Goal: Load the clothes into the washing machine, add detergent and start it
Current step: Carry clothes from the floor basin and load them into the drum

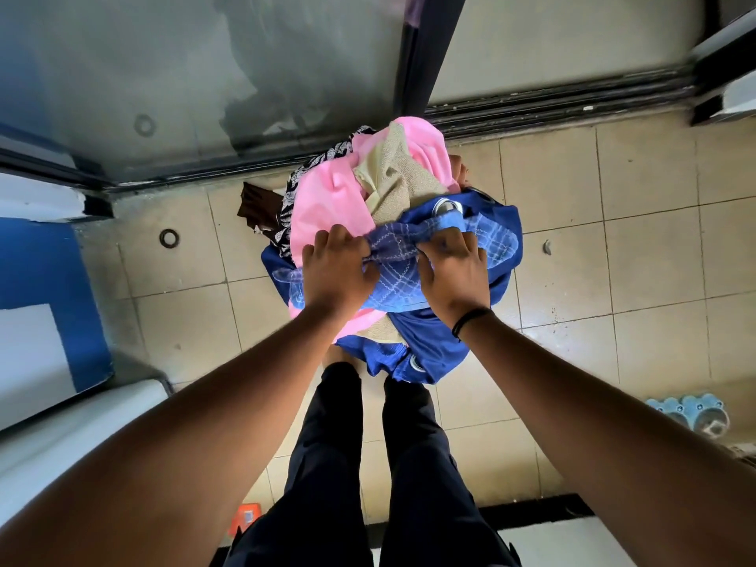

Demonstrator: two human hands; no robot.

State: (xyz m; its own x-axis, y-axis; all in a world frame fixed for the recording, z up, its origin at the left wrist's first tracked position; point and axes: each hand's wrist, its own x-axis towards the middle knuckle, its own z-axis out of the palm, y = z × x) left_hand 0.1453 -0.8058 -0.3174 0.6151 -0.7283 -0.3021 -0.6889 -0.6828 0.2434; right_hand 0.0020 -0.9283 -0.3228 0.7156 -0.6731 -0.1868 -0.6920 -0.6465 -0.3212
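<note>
A pile of clothes sits in front of my legs above the tiled floor: pink fabric, a beige knit, a black-and-white print and a dark blue cloth with metal eyelets. On top lies a light blue checked cloth. My left hand grips its left end with curled fingers. My right hand grips its right side. The washing machine, white with a blue top, stands at the left edge. No detergent container is identifiable.
Beige floor tiles spread around the pile. A sliding glass door and its dark track run across the top. A floor drain ring lies left of the pile. A light blue plastic item sits at the right, an orange object near my left leg.
</note>
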